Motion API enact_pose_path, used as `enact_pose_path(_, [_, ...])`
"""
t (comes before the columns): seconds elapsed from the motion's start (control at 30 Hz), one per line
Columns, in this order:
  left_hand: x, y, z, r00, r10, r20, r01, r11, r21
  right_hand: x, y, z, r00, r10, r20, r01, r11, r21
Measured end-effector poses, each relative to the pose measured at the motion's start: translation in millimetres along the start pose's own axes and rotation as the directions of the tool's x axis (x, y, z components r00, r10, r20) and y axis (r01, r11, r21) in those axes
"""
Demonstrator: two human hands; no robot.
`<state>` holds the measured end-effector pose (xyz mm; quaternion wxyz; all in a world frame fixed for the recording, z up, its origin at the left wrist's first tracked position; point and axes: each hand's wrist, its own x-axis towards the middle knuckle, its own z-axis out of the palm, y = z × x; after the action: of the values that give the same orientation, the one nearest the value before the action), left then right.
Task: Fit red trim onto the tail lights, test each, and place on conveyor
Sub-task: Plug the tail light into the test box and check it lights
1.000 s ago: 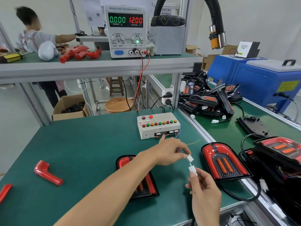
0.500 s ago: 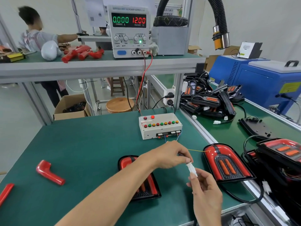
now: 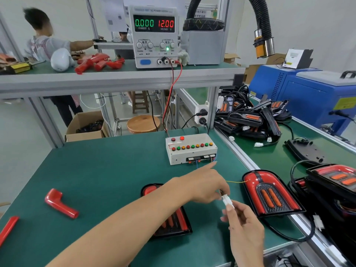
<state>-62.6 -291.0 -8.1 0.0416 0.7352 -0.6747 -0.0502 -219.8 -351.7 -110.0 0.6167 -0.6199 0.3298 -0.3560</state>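
Near the green bench's (image 3: 96, 170) right edge, the left hand (image 3: 206, 186) and right hand (image 3: 244, 228) pinch joined white connectors (image 3: 227, 201) between fingertips. One tail light (image 3: 269, 193) lies just right of them, another (image 3: 169, 220) under the left forearm.

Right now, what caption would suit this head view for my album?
Left hand and right hand join white connectors beside a tail light, near the test box.

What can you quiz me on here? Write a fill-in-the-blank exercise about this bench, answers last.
The voltage display on the power supply reads ____.
The left hand and right hand both pinch a white ____.
The loose trim piece lying on the bench is coloured ____.
Answers: 12.00; connector; red.
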Motion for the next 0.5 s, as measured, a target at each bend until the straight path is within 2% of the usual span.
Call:
enact_pose_path(0.07, [5.0, 2.9, -5.3, 0.996, 0.061, 0.065, -0.070, 0.985, 0.158, -0.1, -2.5, -1.0, 1.000, 0.000, 0.001, 0.000, 1.000, -0.010])
enact_pose_path(0.13, [8.1, 3.9, -8.6, 0.987, 0.098, 0.124, -0.126, 0.964, 0.236, -0.4, -4.4, -1.6, 1.000, -0.005, 0.011, 0.005, 1.000, -0.019])
enact_pose_path(0.27, [7.5, 5.4, -11.3, 0.976, 0.153, 0.155, -0.188, 0.951, 0.245, -0.7, -5.9, -2.2, 0.999, -0.016, 0.047, 0.018, 0.999, -0.029])
enact_pose_path(0.5, [1.7, 9.4, -12.0, 0.970, 0.155, 0.185, -0.198, 0.949, 0.243, 1.1, -1.5, -3.3, 0.996, -0.033, 0.083, 0.038, 0.998, -0.057])
